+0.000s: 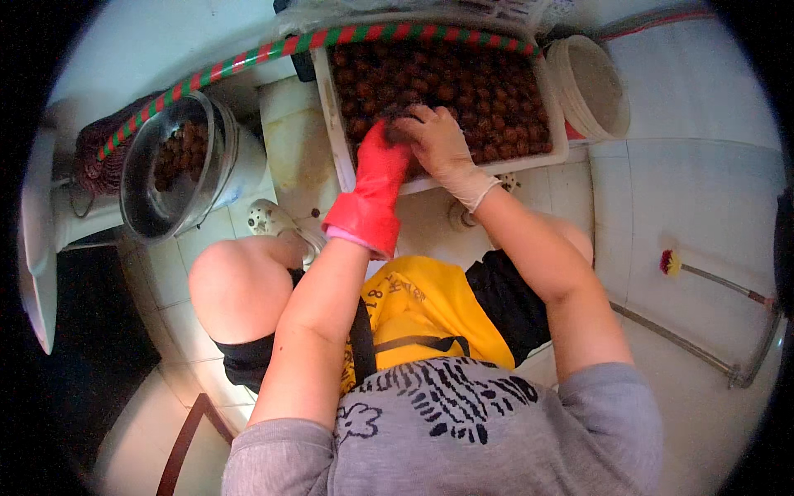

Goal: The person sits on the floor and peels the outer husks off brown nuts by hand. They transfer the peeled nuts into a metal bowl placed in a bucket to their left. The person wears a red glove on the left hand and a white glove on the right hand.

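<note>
My left hand, in a thick red rubber glove, is over the near part of a white tray. A small dark item, too blurred to name, is at its fingers. My right hand wears a thin translucent glove. Its bent fingers reach across to the same item and touch it, hiding part of it. Many round brown pieces, similar to nuts or small fruits, lie packed in the tray beneath both hands.
At left, a clear bowl holds more brown pieces and rests on a white bucket. A dark red mesh sack is behind it. A red-green striped tube arches over tray and bowl. Right of the tray stands a whitish bucket.
</note>
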